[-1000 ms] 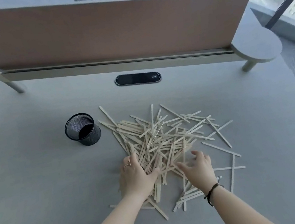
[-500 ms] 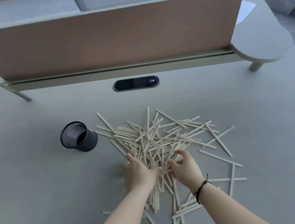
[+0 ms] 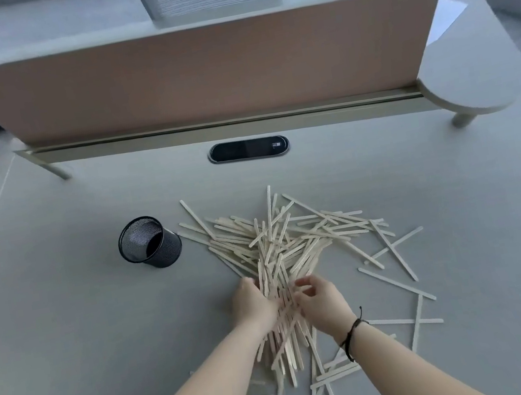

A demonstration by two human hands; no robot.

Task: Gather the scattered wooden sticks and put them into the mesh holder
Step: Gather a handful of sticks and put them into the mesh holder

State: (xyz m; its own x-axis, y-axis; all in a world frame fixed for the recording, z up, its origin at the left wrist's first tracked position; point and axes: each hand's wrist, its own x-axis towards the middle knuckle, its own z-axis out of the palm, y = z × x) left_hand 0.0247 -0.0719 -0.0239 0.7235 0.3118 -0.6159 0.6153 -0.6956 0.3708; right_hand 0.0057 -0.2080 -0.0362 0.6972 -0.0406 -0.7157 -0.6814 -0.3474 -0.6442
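A loose heap of pale wooden sticks point(image 3: 294, 236) lies on the grey desk, with stragglers to the right and near the front edge. A black mesh holder point(image 3: 150, 242) stands upright to the left of the heap, and no sticks show in it. My left hand point(image 3: 251, 303) and my right hand point(image 3: 323, 303) press in from either side on a bundle of sticks point(image 3: 287, 335) at the near edge of the heap. The sticks between my palms lie roughly parallel, pointing away from me.
A brown divider panel point(image 3: 195, 73) runs across the back of the desk, with a black oval cable port point(image 3: 248, 149) in front of it. A rounded shelf point(image 3: 469, 84) sticks out at the right end. Bare grey desk point(image 3: 67, 335) lies to the left of the holder.
Both hands have slid closer together, squeezing the near sticks from a flat scatter into a tighter parallel bundle. The camera has tilted, so the scene sits lower in view.
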